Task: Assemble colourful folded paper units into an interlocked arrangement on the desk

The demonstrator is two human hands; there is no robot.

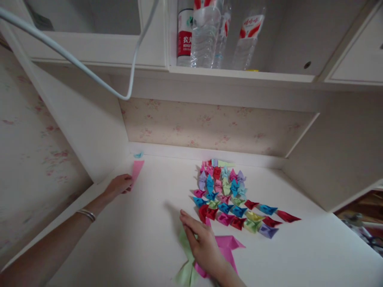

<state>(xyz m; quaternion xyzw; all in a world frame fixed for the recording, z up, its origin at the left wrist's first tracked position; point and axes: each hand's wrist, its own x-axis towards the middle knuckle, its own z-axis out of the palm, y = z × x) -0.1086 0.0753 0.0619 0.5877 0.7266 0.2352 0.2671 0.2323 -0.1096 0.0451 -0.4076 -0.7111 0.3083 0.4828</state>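
My left hand (119, 185) reaches far left on the white desk (143, 235), its fingertips on a pink sheet of paper (137, 169) near the side panel. My right hand (202, 241) lies flat near the front, pressing on a pink folded paper (229, 245) and a light green folded paper (185, 271). Beyond my right hand, several small folded paper pieces (231, 199) in red, blue, pink, green, yellow and purple lie in rows. A small blue paper scrap (138, 155) rests in the back left corner.
A shelf above holds several water bottles (206, 34). A white cable (89, 73) hangs across the upper left. Floral wallpaper (209, 127) backs the desk, and white side panels stand left and right.
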